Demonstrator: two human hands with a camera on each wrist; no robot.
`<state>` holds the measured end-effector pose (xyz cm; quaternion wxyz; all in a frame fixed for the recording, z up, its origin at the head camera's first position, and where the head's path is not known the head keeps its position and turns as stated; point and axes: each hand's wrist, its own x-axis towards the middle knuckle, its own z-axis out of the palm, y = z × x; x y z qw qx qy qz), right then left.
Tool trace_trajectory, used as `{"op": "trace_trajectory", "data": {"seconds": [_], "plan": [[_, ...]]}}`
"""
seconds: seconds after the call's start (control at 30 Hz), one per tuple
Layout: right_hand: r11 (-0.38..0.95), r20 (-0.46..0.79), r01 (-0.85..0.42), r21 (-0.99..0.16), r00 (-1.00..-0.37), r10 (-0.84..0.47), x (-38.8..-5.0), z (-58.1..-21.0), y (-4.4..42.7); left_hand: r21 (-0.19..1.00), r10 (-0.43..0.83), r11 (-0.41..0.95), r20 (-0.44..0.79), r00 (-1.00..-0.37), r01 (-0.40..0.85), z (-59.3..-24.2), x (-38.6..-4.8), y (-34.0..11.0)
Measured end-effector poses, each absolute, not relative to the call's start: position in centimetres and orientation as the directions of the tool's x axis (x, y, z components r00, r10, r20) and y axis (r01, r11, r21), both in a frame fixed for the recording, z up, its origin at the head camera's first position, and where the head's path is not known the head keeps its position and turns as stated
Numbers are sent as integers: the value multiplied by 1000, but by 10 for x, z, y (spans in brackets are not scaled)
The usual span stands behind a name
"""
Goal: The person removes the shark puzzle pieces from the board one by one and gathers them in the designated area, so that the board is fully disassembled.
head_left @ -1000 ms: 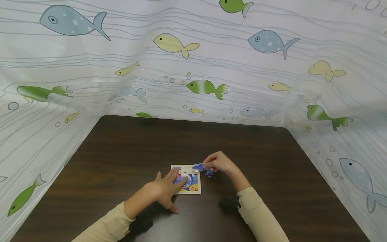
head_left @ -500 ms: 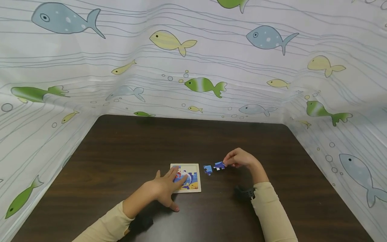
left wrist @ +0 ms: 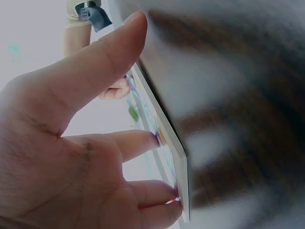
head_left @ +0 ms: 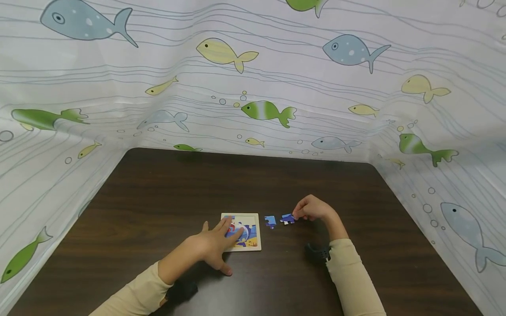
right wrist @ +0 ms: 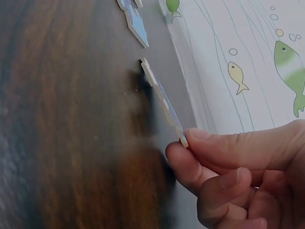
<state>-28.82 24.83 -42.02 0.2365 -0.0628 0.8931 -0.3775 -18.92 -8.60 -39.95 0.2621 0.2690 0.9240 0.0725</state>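
**A right hand (head_left: 314,208) pinches a thin blue-and-white jigsaw piece (head_left: 287,219) by one end**

From here, its fingers are pressed together on the piece, which reaches leftward from them, its long axis pointing roughly toward the square, pale-wood puzzle frame (head_left: 258,232). A second, mostly blue jigsaw piece (head_left: 270,221) lies between, apart from both, on the dark brown wooden tabletop (head_left: 178,184). The frame's bare pale patch (head_left: 248,219) is upper right. The left hand (head_left: 209,246), farther from the held piece, rests spread and straight-fingered on the puzzle, gripping nothing. I can't tell whether the held piece touches the tabletop.
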Motion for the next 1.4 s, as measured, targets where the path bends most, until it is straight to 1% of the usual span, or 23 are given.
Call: {"op": "trace_trajectory", "data": {"seconds": [0.4, 0.67, 0.83, 0.9, 0.97, 1.03, 1.17, 1.27, 1.4], "plan": [[731, -353, 49, -680, -897, -268, -288, -421, 248, 283, 532, 846, -442, -722, 451, -398, -189, -87], [754, -333, 50, -655, -915, -229, -286, -417, 249, 288, 533, 846, -437, -724, 449, -398, -189, -87], [717, -271, 27, -696, -935, -227, -281, -408, 244, 281, 530, 848, -420, -737, 450, -394, -187, -90], [680, -240, -4, -733, -934, -265, -279, -403, 234, 278, 521, 854, -421, -743, 441, -392, -187, -91], [644, -228, -31, -764, -922, -314, -276, -400, 219, 274, 508, 861, -432, -745, 428, -390, -187, -92], [616, -234, -56, -786, -895, -380, -273, -401, 201, 272, 497, 868, -449, -743, 416, -388, -188, -93], [579, -289, -84, -811, -803, -521, -265, -407, 162, 255, 479, 878, -469, -742, 406, -385, -189, -93], [551, -324, -74, -831, -741, -588, -261, -412, 139, 240, 466, 884, -479, -744, 400, -385, -189, -93], [518, -356, -20, -855, -703, -615, -260, -419, 120, 219, 445, 895, -496, -746, 388, -386, -189, -93]]}}
